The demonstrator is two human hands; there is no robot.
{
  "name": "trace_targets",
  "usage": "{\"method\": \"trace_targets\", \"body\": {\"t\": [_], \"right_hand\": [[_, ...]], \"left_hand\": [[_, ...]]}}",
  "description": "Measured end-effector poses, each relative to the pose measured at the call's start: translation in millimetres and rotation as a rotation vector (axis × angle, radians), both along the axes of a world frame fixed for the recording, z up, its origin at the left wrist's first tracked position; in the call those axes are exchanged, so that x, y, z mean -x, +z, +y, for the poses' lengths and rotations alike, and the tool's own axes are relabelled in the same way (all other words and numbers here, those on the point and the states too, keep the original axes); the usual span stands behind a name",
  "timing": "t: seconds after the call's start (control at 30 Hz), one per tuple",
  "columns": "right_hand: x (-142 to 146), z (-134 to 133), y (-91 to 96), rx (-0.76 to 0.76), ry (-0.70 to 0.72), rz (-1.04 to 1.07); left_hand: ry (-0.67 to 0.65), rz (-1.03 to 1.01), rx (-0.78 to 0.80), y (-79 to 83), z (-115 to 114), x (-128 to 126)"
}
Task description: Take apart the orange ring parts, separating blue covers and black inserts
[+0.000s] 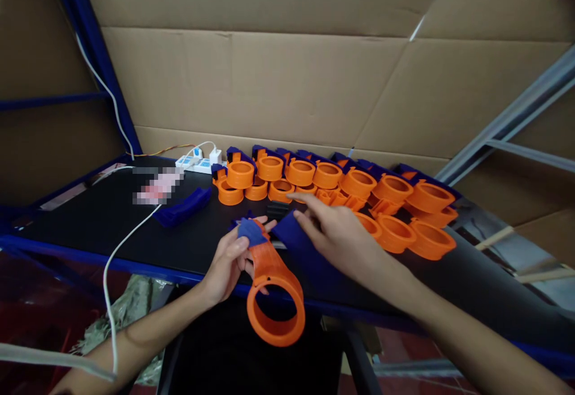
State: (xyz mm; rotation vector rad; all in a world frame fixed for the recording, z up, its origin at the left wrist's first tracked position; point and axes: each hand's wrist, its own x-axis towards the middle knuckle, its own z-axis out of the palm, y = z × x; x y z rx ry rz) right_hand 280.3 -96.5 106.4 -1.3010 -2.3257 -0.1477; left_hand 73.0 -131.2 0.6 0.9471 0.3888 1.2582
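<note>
Left grip [230,257] pinches the orange piece [266,258] by its blue end [251,233], ring [284,274] past the front edge of the tabletop [188,245]; a slipping thumb could drop it. Whether the right grip [339,227] clamps the blue panel [293,244], I cannot tell.

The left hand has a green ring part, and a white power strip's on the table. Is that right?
Not green: the head view shows the ring part is orange. The left hand holds it, and the power strip is on the table.
</note>
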Motion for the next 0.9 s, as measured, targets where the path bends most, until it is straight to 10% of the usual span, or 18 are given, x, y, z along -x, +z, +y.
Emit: {"method": "trace_targets", "body": {"t": [0.3,0.63,0.9], "right_hand": [[47.6,35.2,17.0,0.286,0.193,0.214],[173.4,89.9,34.2,0.872,0.416,0.407],[220.5,104.9,1.4,0.793,0.256,0.209]], "left_hand": [[-0.315,-0.001,-0.110,-2.6,-13.9,5.6],[-0.297,0.003,-0.066,-6.1,-13.4,4.1],[-0.299,-0.057,-0.100,-3.7,-11.7,2.3]]}}
